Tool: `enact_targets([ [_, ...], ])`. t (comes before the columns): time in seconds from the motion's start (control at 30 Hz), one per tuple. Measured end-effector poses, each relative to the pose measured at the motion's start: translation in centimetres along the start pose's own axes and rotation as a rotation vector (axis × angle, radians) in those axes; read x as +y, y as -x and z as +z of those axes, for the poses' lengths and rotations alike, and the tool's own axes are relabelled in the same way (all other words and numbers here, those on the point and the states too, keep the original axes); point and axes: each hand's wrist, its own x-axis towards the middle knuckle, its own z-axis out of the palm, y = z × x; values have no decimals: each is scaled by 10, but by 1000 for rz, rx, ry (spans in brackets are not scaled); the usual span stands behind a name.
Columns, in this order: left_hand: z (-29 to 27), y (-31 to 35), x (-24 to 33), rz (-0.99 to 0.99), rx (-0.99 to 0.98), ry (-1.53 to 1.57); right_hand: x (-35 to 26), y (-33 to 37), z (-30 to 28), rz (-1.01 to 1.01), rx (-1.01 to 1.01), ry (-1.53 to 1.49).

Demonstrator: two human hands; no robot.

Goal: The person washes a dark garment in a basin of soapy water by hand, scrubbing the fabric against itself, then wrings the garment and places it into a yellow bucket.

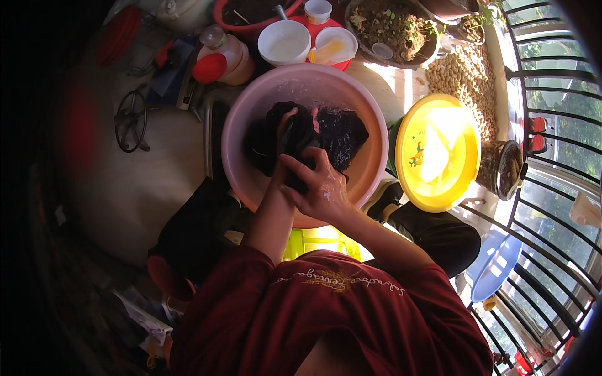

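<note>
A wet black cloth (pixel 342 135) lies bunched in a pink basin (pixel 379 119) in front of me, with a little water at the bottom. My left hand (pixel 286 125) is closed on the cloth's left part; dark folds cover most of it. Across my left wrist, my right hand (pixel 323 188) grips a fold of the same cloth with bent fingers, its back wet with suds. A small pink patch (pixel 315 120) shows among the dark folds, too small to make out.
To the right stands a yellow basin (pixel 411 175) in bright sun, near peanuts (pixel 467 88) spread on the floor. A white bowl (pixel 284 42), a jug (pixel 235 59) and a planter (pixel 392 31) stand beyond. A barred window (pixel 558 81) runs along the right; a green stool (pixel 320 243) is under me.
</note>
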Motion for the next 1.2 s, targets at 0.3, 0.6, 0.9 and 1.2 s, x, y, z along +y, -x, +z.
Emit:
enact_targets([
  [0.3, 3, -12, -40, 646, 741, -276, 92, -55, 43, 390, 131, 0],
  [0.6, -25, -9, 2, 714, 694, -663, 116, -41, 51, 160, 151, 369],
  [0.9, -88, -29, 25, 553, 1070, -854, 133, -68, 58, 388, -188, 427],
  [1.2, 13, -16, -9, 485, 323, -383, 58, -46, 0, 242, 132, -355],
])
